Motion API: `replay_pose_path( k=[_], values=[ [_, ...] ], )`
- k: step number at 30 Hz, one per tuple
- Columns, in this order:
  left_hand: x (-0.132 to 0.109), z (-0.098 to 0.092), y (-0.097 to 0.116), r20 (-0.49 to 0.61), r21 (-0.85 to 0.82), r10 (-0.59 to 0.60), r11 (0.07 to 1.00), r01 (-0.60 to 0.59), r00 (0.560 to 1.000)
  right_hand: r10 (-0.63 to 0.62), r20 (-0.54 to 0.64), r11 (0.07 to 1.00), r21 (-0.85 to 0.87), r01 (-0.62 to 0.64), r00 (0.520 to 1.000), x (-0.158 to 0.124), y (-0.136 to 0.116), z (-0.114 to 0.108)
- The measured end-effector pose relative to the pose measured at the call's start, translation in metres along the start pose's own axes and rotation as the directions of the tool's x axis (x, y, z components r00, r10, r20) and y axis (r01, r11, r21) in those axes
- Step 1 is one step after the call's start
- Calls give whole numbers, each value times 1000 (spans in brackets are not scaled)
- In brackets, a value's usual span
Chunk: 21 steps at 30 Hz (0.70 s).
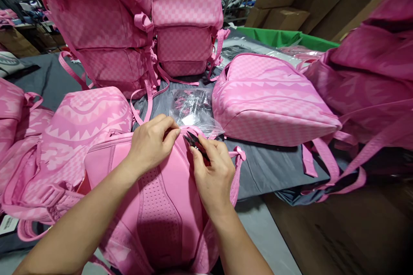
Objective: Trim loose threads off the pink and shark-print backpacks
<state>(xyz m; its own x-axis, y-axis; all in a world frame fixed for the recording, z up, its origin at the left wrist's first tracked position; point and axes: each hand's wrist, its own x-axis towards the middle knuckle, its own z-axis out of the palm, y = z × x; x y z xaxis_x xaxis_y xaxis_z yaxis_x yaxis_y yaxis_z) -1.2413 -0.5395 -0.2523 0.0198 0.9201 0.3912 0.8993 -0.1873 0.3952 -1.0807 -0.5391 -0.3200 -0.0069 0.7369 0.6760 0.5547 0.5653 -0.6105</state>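
Note:
A pink backpack (129,150) lies in front of me with its padded, perforated back panel facing up. My right hand (214,172) is closed around small black thread snips (192,141), whose blades point toward the bag's top edge. Just left of the blades, my left hand (153,144) pinches at that same edge; its fingertips are pressed together, and whatever is between them is too small or hidden to make out. Beyond the hands, a clear plastic bag (193,105) with dark contents rests against the top of the backpack.
Tall pink checkered backpacks (187,21) stand at the back. Another pink bag (271,99) lies at right, with dangling straps (329,163) beside it. More patterned pink bags (87,124) crowd the left. Grey cloth (258,172) covers the table; cardboard boxes (287,17) are stacked behind.

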Motion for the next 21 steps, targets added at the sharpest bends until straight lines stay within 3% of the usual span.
replay_pose_path(
  k=[21],
  values=[
    [-1,-1,0,5,-23,2,1000,-2,1000,52,31,997,48,-54,998,2,-1,0]
  ],
)
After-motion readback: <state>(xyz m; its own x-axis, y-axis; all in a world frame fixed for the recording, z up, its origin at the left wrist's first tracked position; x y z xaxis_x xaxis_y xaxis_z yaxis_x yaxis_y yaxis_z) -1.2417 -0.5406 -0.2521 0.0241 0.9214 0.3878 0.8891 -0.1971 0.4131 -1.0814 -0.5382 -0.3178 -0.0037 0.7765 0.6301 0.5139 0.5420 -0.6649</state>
